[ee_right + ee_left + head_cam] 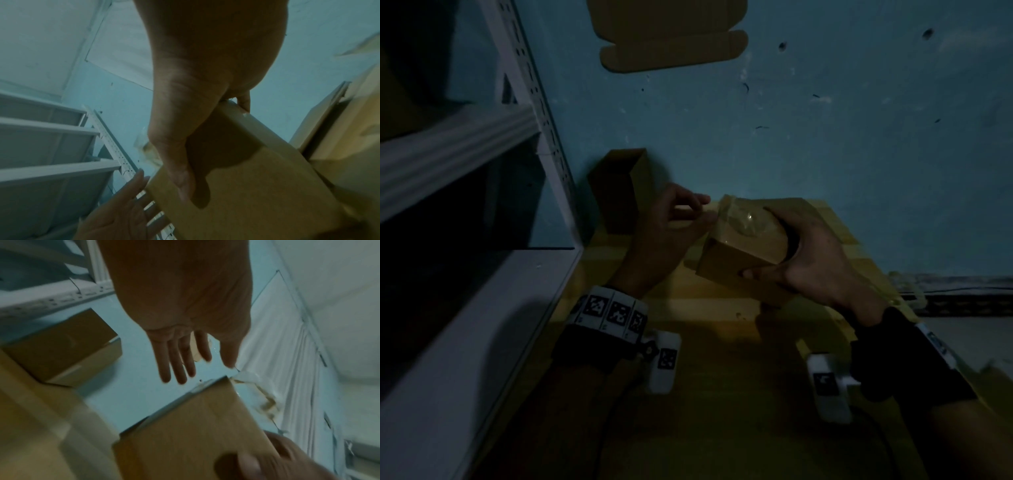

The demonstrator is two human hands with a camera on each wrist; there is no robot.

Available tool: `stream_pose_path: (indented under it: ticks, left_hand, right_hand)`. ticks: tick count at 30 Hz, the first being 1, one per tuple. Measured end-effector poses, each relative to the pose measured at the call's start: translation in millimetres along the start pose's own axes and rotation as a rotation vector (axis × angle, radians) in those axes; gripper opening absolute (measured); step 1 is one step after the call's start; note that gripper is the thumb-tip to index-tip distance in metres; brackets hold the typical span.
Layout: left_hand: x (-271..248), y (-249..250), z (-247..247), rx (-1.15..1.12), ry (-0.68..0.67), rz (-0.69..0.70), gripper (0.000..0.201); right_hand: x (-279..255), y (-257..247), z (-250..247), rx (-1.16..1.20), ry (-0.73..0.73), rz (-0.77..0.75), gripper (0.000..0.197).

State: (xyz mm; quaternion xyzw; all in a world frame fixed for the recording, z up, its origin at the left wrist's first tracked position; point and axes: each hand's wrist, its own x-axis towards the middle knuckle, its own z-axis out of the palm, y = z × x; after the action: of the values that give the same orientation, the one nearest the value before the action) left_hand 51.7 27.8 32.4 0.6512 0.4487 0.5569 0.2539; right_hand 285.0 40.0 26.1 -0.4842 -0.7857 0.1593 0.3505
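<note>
A small brown cardboard box [739, 253] with clear tape over its top end is held tilted above the yellow table. My right hand [791, 260] grips it, thumb on the near face and fingers wrapped over the far side. In the right wrist view that hand [185, 138] covers the box [257, 186]. My left hand [688, 219] is at the box's left end with its fingertips by the taped edge. The left wrist view shows this hand [185, 356] with straight, relaxed fingers holding nothing, just above the box [195, 426].
A second, open cardboard box [619, 192] stands at the back of the yellow table [715, 342] against the blue wall. A flat cardboard blank [671, 37] is higher up. White metal shelving [465, 205] fills the left. The room is dim.
</note>
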Motion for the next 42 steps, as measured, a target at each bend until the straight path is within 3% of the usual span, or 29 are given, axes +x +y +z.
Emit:
stream_pose_path:
  ticks: [2,6,11,18,24,27,32,35,38,42]
  left_hand:
    - [-1,-2,4,0.049,-0.058,-0.017,0.021]
    - [-9,-2,8,0.060,-0.123,-0.056,0.051]
    - [-8,0,18,0.243,-0.041,-0.141,0.046]
    - [-8,-4,20,0.380,-0.033,-0.207,0.066]
    - [-14,-10,17,0.444,0.004,-0.189,0.044]
    - [-17,-10,16,0.527,-0.016,-0.175,0.058]
    - [-18,-20,14,0.553,-0.167,-0.325,0.078]
    - [-17,-22,16,0.557,-0.240,-0.378,0.068]
    - [-16,-19,18,0.579,-0.277,-0.334,0.058]
    - [-12,-23,20,0.618,-0.240,-0.359,0.050]
  right_hand:
    - [1,3,1,0.033,0.026,0.012,0.099]
    - [0,5,1,0.097,0.070,0.015,0.094]
    - [-1,2,3,0.028,0.095,0.026,0.093]
    - [-1,-3,13,-0.155,0.103,0.013,0.098]
    - [0,-5,17,-0.263,0.054,0.013,0.105]
    - [-2,-7,20,-0.346,0.050,0.016,0.104]
    - [-3,-12,29,-0.469,0.031,0.005,0.102]
    - [-4,-13,33,-0.463,0.038,0.005,0.100]
    - [-4,-14,34,-0.471,0.045,-0.002,0.101]
    - [-3,-17,36,-0.493,0.045,-0.017,0.101]
